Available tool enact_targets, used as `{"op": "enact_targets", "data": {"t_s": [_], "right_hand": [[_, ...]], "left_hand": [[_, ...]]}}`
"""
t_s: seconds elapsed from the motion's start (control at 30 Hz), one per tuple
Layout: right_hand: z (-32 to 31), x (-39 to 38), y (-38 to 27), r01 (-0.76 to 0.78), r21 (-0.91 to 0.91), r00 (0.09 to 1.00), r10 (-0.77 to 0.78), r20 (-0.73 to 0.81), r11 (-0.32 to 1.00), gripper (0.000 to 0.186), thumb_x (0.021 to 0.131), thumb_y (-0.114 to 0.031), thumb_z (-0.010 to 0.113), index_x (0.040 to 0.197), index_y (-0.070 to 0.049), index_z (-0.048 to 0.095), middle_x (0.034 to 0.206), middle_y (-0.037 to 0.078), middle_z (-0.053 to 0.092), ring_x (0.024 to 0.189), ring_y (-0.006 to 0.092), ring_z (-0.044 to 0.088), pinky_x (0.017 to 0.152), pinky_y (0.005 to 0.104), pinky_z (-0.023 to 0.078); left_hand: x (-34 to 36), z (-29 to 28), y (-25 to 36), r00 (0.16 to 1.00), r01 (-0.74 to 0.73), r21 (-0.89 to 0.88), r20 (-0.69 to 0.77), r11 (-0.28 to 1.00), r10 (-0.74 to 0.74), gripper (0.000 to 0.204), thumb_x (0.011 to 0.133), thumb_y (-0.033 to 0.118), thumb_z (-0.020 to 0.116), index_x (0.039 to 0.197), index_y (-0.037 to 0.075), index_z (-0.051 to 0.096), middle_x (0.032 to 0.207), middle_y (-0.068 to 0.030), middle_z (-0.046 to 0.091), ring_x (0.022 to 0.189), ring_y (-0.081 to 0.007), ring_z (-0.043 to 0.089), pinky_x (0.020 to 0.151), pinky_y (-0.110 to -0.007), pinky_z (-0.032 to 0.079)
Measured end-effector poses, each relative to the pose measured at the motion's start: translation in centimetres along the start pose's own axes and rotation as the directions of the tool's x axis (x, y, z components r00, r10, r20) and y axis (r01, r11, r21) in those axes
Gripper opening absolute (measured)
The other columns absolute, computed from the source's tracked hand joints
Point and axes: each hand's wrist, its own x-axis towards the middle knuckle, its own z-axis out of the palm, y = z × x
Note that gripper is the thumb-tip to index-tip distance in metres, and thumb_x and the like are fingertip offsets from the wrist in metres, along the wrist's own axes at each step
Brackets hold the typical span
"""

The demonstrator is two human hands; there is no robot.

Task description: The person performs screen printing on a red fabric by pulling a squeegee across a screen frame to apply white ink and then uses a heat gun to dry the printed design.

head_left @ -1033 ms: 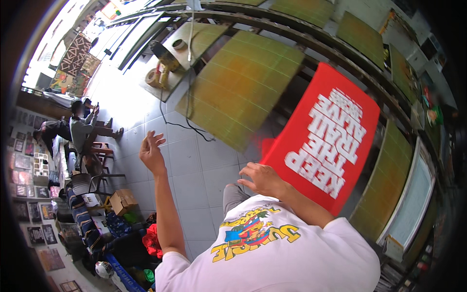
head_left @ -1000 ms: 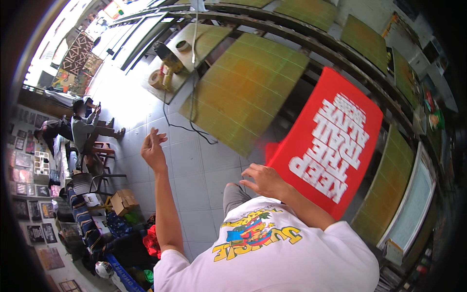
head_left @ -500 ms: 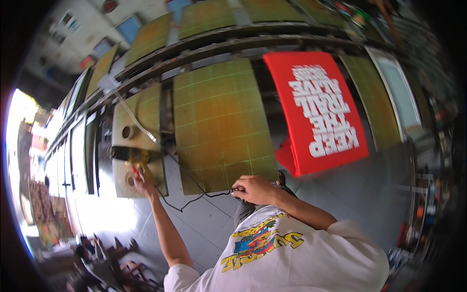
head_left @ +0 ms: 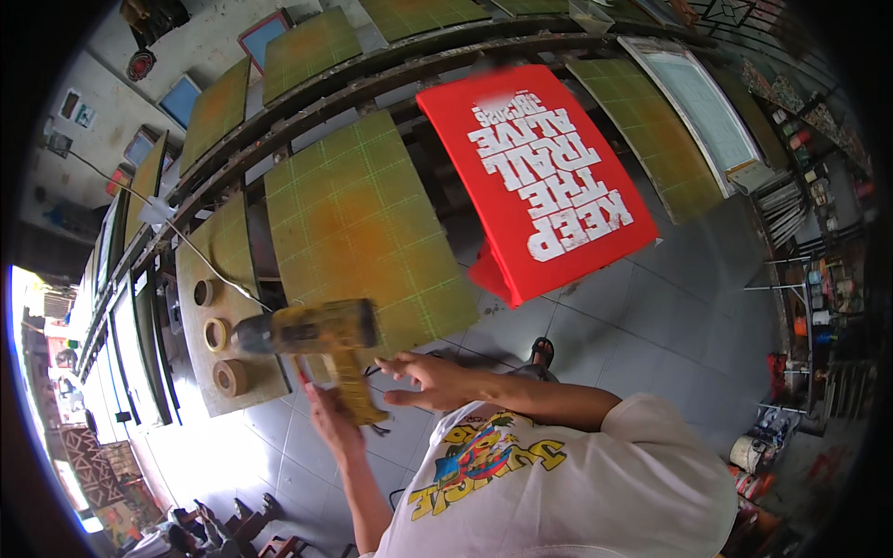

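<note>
Left hand (head_left: pixel 337 418) grips a yellow-and-black power tool (head_left: pixel 327 327); right hand (head_left: pixel 433 379) beside it.
The left forearm angles up, the tool just above its hand, nozzle pointing left toward tape rolls (head_left: pixel 230 377). The right forearm crosses leftward, fingers loosely spread near the handle; whether they touch, I cannot tell. Beyond that hand lies red fabric (head_left: pixel 493 223).

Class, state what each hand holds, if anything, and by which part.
Left hand: the yellow tool, apparently by its handle. Right hand: cannot be told; it is near that handle.
</note>
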Motion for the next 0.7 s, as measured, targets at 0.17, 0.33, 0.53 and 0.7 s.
{"op": "enact_targets", "data": {"t_s": [0.17,0.33,0.53,0.7], "right_hand": [[-6.4,-10.3,1.1,0.057,0.461,0.95,0.094,-0.298,0.886,0.045,0.103,-0.04,0.068,0.133,-0.006,0.066,0.119,0.006,0.07,0.109,0.0125,0.063,0.094,0.0303,0.052],[-16.7,-24.6,1.1,0.18,0.635,0.89,0.151,-0.43,0.751,0.024,0.105,-0.02,0.062,0.122,-0.004,0.066,0.108,0.003,0.069,0.101,0.0117,0.064,0.089,0.03,0.052],[-27.3,-36.6,-2.8,0.101,0.326,0.701,0.165,-0.694,0.94,0.013,0.101,-0.007,0.063,0.112,0.0,0.063,0.088,0.005,0.064,0.071,0.0118,0.061,0.066,0.0294,0.05],[-34.0,-39.2,-3.6,-0.131,0.285,0.589,0.306,-0.748,0.949,0.009,0.1,-0.004,0.062,0.107,0.002,0.062,0.085,0.006,0.063,0.064,0.0123,0.059,0.061,0.0298,0.049]], "left_hand": [[-10.2,11.1,-8.7,0.901,0.194,-0.144,0.418,0.97,-0.118,0.052,0.114,0.046,0.045,0.091,0.004,0.066,0.081,0.0035,0.058,0.071,-0.0051,0.046,0.064,-0.024,0.037],[-19.5,23.0,-11.4,0.607,0.171,0.03,0.784,0.985,-0.129,0.055,0.115,0.038,0.043,0.147,-0.006,0.052,0.112,0.0032,0.057,0.098,-0.0057,0.048,0.087,-0.026,0.041],[-23.6,31.3,-10.1,0.376,-0.215,0.259,0.912,0.942,-0.165,0.034,0.104,0.029,0.068,0.112,-0.004,0.073,0.086,-0.0097,0.074,0.074,-0.0145,0.069,0.069,-0.03,0.056],[-17.7,32.5,-12.2,0.773,-0.338,0.407,0.634,0.849,0.004,0.023,0.102,0.021,0.072,0.107,-0.001,0.074,0.08,-0.0062,0.073,0.069,-0.0107,0.067,0.064,-0.029,0.053]]}}
